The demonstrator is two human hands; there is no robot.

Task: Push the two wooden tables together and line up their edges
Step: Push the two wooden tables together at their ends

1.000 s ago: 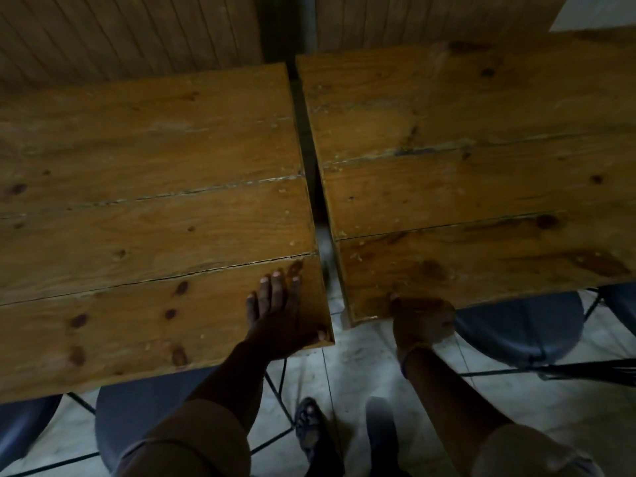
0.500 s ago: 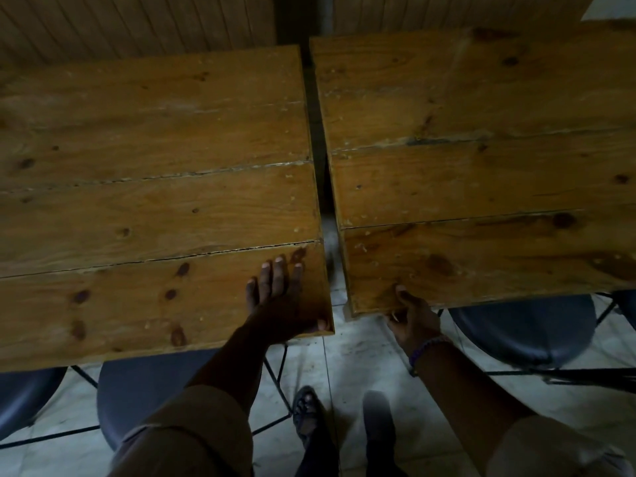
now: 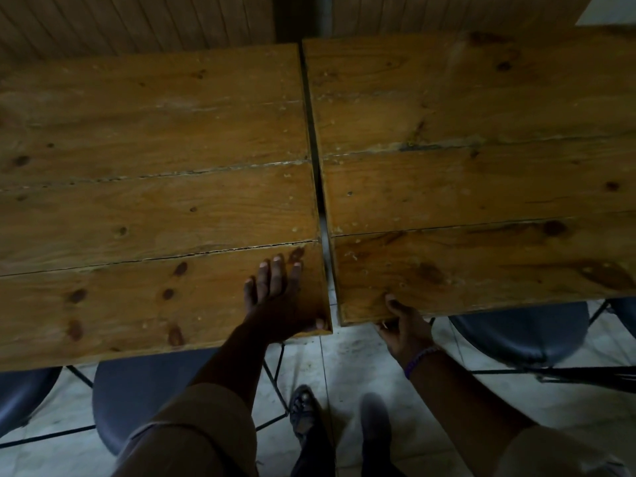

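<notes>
Gripping the near edge of the right table (image 3: 481,187), thumb on top, the right hand (image 3: 404,327) sits beside the left hand (image 3: 278,304), spread flat on the left table (image 3: 148,187). Between them a narrow gap runs away toward the wall, wider nearby, the right table's near edge set slightly farther back.

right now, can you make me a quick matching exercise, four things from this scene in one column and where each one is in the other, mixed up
Things:
1. left hand
2. right hand
3. purple wristband
4. dark chair seat

Places:
A. under the right table
B. flat on the near corner of the left table
C. on the right wrist
D. gripping the right table's near edge, thumb on top

Pairs: 1-B, 2-D, 3-C, 4-A
</notes>
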